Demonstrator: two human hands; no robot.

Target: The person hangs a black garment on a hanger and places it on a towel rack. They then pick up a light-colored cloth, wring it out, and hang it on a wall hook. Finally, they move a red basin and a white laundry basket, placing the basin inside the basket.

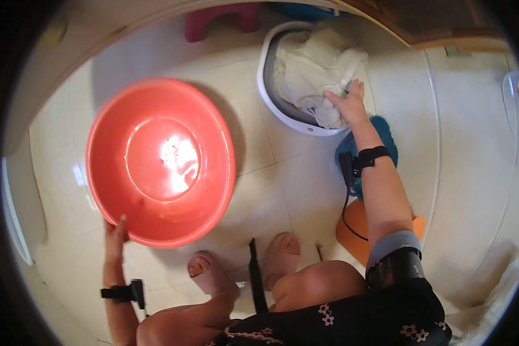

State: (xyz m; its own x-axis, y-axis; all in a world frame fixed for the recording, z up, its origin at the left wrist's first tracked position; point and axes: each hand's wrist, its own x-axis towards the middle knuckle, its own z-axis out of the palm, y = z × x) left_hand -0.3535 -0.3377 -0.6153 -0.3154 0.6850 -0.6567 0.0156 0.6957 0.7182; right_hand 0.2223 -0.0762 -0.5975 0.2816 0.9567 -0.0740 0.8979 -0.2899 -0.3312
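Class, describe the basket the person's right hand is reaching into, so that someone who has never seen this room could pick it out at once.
Start from the big red basin held at its rim by the left hand on the tiled floor. To its right stands a white laundry basket, where the right hand rests. It alone is heaped with crumpled cream-white cloth.

No packages, labels, signs, screens visible
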